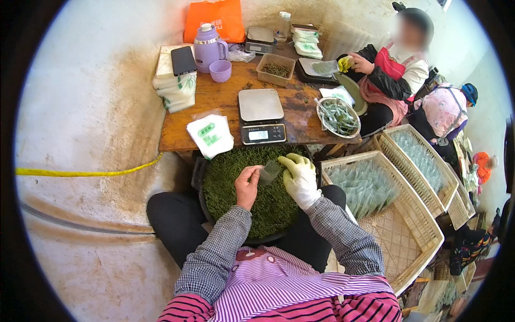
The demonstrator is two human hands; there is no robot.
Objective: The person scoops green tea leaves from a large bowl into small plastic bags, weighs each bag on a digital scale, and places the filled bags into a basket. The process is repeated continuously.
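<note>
Between finger and thumb, my bare left hand [247, 185] pinches a small clear plastic bag [270, 172]. My right hand [298, 177], in a white glove with yellow-green fingers, is at the bag's right side; whether its fingertips grip the bag I cannot tell. Both hands are above a round dark tub [198, 173] between my knees, filled with small green plant pieces [225, 201]. Just beyond it, at the edge of a wooden table [177, 135], are a digital scale [260, 105] with a lit display and a stack of printed plastic bags [211, 136].
At right, a woven crate [402, 237] holds several filled bags [360, 187], with another crate [418, 157] behind. A bowl of leaves [338, 116] sits at the table's right end. A purple thermos [207, 48] and cup [220, 71] stand farther back. A co-worker [396, 68] sits at upper right.
</note>
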